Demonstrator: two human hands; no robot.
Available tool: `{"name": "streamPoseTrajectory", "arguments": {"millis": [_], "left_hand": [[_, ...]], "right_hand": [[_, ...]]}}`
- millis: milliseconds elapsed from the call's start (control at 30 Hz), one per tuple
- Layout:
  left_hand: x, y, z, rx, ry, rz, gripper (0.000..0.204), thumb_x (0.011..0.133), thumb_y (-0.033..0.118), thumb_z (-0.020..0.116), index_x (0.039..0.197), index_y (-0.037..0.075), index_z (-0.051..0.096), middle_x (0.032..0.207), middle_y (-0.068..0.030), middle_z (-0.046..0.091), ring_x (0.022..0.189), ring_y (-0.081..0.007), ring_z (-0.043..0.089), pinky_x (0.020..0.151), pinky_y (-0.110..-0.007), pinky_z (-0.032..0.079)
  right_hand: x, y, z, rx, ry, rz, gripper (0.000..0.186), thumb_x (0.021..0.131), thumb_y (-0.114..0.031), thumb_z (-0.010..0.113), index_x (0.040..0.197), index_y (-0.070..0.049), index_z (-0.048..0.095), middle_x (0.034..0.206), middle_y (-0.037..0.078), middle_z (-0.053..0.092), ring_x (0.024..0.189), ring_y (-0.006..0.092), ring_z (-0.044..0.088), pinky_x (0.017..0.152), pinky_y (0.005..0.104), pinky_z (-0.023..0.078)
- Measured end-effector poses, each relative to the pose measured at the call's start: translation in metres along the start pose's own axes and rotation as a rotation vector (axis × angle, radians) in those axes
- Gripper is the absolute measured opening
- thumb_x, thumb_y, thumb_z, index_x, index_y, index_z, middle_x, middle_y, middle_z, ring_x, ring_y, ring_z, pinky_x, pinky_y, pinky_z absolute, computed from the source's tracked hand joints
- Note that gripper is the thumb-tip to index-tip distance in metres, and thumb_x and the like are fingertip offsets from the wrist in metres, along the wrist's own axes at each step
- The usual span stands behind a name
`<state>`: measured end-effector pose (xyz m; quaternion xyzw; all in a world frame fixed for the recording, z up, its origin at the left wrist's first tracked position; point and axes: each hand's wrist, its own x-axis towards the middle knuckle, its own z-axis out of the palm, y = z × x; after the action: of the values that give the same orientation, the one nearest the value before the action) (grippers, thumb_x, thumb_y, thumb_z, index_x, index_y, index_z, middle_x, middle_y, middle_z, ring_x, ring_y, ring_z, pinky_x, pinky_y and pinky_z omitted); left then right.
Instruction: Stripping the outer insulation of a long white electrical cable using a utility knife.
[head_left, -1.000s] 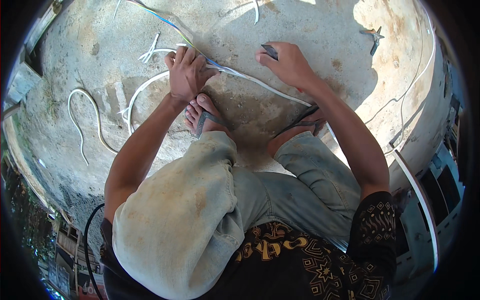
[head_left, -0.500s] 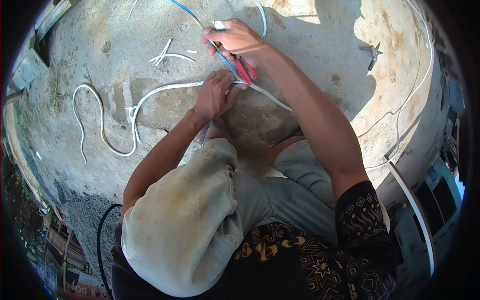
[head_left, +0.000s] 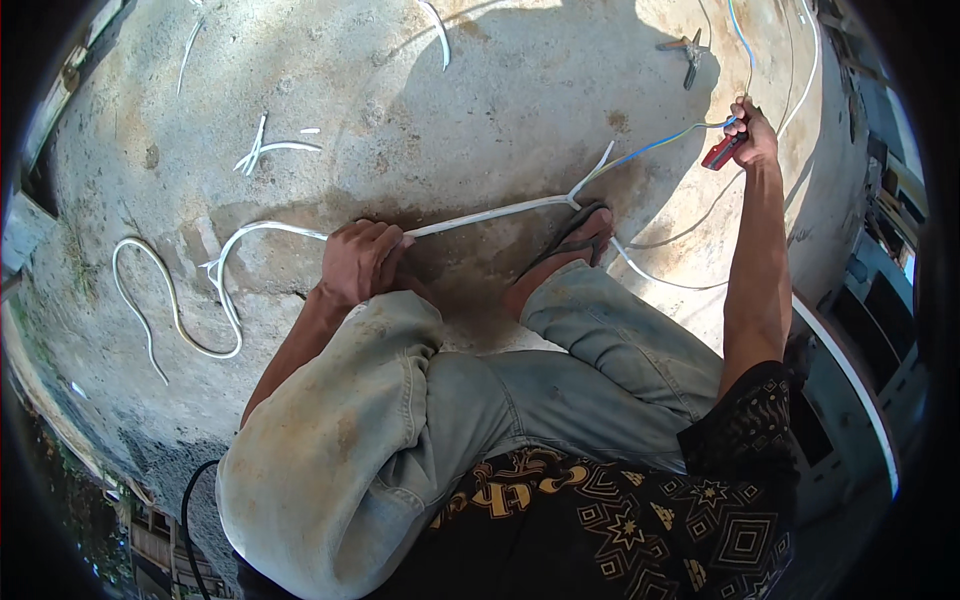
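My left hand (head_left: 362,262) is closed round a white sheathed cable (head_left: 490,214) low over the concrete. From that hand the cable runs taut to the right and splits into a fork near my right foot. One branch is a short strip of white sheath (head_left: 604,160); the other is blue and yellow-green inner wires (head_left: 655,146). Far to the right, my right hand (head_left: 757,138) grips these wires, arm stretched out. Red handles of a hand tool (head_left: 724,152) also stick out of its fist; the tool's head is hidden.
Loose white sheath scraps (head_left: 262,147) lie on the concrete floor (head_left: 330,90), and another strip (head_left: 436,32) lies farther off. Orange-and-dark pliers (head_left: 690,58) rest at the far right. The cable's tail (head_left: 180,325) snakes at left. My sandalled right foot (head_left: 585,232) is beside the fork.
My right hand has swung far right with the wires and red-handled tool, drawing the wires out of the split sheath. My left hand stays on the cable. The view has shifted.
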<state>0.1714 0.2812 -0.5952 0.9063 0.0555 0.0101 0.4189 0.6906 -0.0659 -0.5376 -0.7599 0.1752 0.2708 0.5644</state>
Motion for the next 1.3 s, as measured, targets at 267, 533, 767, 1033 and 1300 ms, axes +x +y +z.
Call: {"name": "streamPoseTrajectory", "arguments": {"millis": [267, 533, 767, 1033, 1300], "left_hand": [[0.024, -0.066, -0.109, 0.356, -0.033, -0.025, 0.011, 0.088, 0.012, 0.066, 0.087, 0.003, 0.059, 0.07, -0.0116, 0.061, 0.063, -0.034, 0.06, 0.06, -0.043, 0.049], [0.033, -0.025, -0.096, 0.192, 0.096, 0.051, 0.059, 0.083, 0.015, 0.068, 0.137, 0.002, 0.05, 0.13, -0.0228, 0.053, 0.121, -0.042, 0.051, 0.102, -0.05, 0.042], [0.028, 0.001, 0.008, -0.026, -0.058, -0.057, 0.049, 0.092, 0.019, 0.064, 0.135, -0.002, 0.051, 0.108, -0.0222, 0.065, 0.101, -0.0371, 0.064, 0.096, -0.046, 0.047], [0.065, 0.019, -0.01, -0.594, 0.2, -0.392, 0.035, 0.093, 0.023, 0.069, 0.119, 0.0, 0.066, 0.092, -0.0089, 0.071, 0.077, -0.0193, 0.065, 0.072, -0.034, 0.051], [0.066, -0.017, 0.002, -1.119, 0.114, -0.674, 0.023, 0.1, 0.021, 0.063, 0.108, 0.0, 0.068, 0.095, -0.0099, 0.071, 0.086, -0.0155, 0.067, 0.08, -0.031, 0.054]], "right_hand": [[-0.069, 0.0, 0.13, 0.179, -0.347, -0.093, 0.018, 0.106, -0.02, 0.048, 0.1, -0.005, 0.056, 0.076, -0.001, 0.052, 0.057, 0.0077, 0.039, 0.055, 0.0236, 0.037], [-0.133, 0.023, 0.238, 0.055, -0.243, 0.04, 0.018, 0.105, -0.014, 0.046, 0.103, 0.001, 0.056, 0.077, 0.006, 0.054, 0.061, 0.0137, 0.048, 0.054, 0.0301, 0.045], [-0.119, 0.004, 0.297, -0.222, -0.092, -0.115, 0.018, 0.103, -0.012, 0.048, 0.098, 0.002, 0.057, 0.074, 0.006, 0.052, 0.061, 0.0148, 0.047, 0.055, 0.0303, 0.043], [-0.101, -0.031, 0.295, -0.11, -0.251, -0.105, 0.024, 0.103, -0.012, 0.048, 0.082, -0.002, 0.056, 0.063, 0.001, 0.046, 0.053, 0.0134, 0.041, 0.049, 0.0316, 0.039], [-0.078, -0.029, 0.275, 0.115, -0.202, -0.17, 0.018, 0.104, -0.011, 0.048, 0.092, 0.0, 0.056, 0.065, 0.001, 0.047, 0.053, 0.0114, 0.042, 0.047, 0.0271, 0.039]]}}
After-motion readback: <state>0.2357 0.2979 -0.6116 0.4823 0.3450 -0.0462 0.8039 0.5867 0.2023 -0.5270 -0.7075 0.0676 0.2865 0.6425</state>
